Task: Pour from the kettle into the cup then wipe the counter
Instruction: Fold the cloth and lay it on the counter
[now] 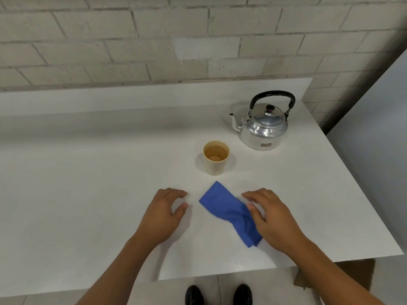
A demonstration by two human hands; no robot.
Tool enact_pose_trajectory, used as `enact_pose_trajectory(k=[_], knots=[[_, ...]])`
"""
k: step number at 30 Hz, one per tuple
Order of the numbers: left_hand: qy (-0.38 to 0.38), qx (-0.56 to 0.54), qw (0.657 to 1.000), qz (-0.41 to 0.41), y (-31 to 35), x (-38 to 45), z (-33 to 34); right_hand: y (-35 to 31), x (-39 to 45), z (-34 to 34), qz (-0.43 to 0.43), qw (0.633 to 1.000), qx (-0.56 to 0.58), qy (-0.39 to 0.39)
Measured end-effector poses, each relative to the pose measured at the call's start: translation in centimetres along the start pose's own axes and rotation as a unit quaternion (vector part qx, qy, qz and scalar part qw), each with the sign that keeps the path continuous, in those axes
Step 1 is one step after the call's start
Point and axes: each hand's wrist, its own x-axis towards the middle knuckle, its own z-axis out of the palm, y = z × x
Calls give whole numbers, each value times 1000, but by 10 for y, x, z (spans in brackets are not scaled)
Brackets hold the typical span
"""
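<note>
while upright, kettle [263,126] spout leftward

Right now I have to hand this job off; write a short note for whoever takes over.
Left hand: empty, loosely curled, just left of the cloth.
Right hand: lying on the near end of the blue cloth, fingers spread, not clearly gripping.
Kettle: upright at the back right of the counter, lid on, spout pointing left.
Cup: upright in front of the kettle, with liquid in it.
Done: the pour, it seems.
Left: wipe the counter. No spill is visible from here.
</note>
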Motion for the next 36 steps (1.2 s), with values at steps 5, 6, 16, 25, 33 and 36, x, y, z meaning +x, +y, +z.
enact_pose_trajectory(k=[5,6,16,25,33,36], knots=[[-24,-63,998,-16,45,27,18,8,-24,-4,179,984,18,14],[-31,-58,998,-15,52,31,22,7,-27,-4,185,982,17,12],[-54,60,996,-45,85,41,51,-5,-32,-1,230,972,12,-39],[-15,-106,987,-117,76,25,40,-11,-19,-6,256,961,105,7],[85,-191,954,-214,24,11,-22,-55,27,14,248,928,279,10],[115,-197,945,-235,-3,7,-50,-78,52,33,243,922,299,-28]])
